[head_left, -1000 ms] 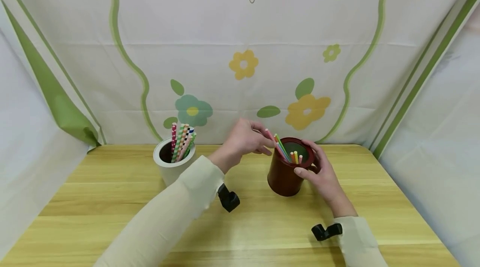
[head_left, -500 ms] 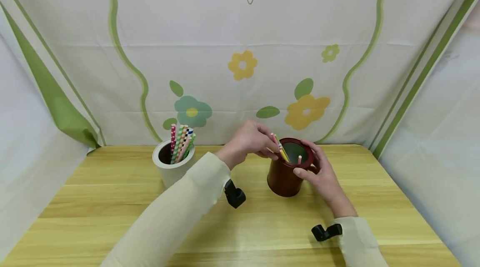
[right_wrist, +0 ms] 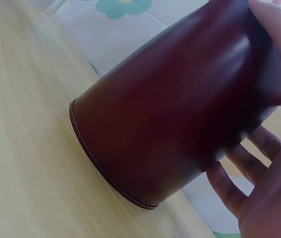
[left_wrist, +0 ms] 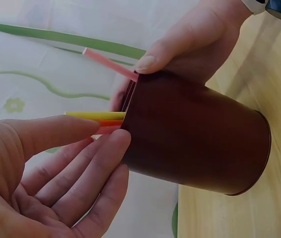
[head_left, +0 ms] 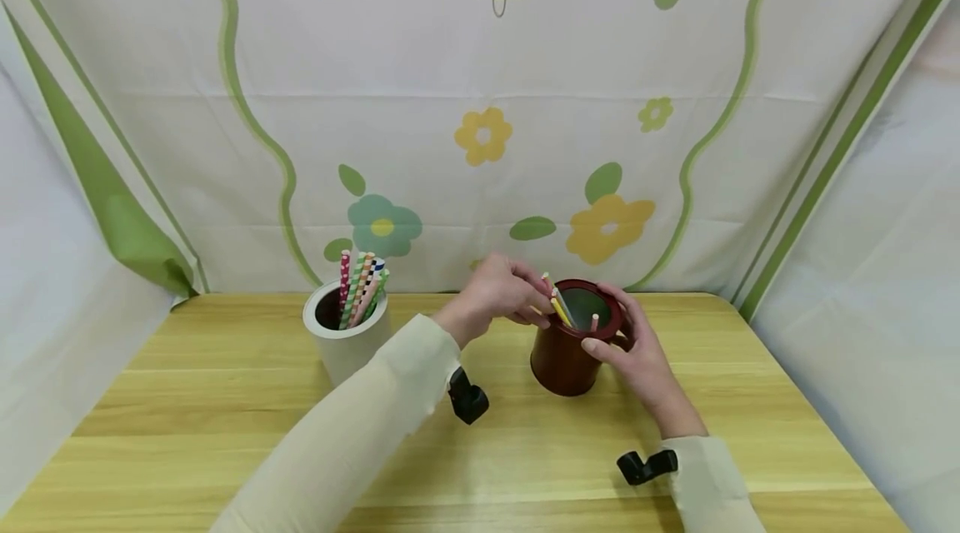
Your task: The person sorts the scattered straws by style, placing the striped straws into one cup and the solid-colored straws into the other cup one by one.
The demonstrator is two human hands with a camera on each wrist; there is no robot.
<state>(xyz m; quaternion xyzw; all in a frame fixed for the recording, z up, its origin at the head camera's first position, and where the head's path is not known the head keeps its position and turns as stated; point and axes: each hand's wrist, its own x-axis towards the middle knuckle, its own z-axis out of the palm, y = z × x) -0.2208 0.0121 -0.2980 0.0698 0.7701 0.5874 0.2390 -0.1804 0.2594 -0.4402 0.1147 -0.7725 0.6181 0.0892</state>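
A dark red-brown mug stands upright on the table, right of centre. My right hand holds it from the right, thumb at the near rim and fingers round the far side. At the left rim my left hand pinches a small bunch of straws; in the left wrist view a yellow straw and an orange straw show between thumb and fingers, their lower ends inside the mug. One pink straw leans alone against the rim near my right thumb.
A white cup with several patterned paper straws stands to the left, behind my left forearm. The wooden table ends at a flower-printed cloth at the back. Cloth also hangs at both sides.
The yellow and orange straws have gone from the mug's near side to the bunch in my left hand, leaving one pink straw there. My right hand keeps its hold on the mug.
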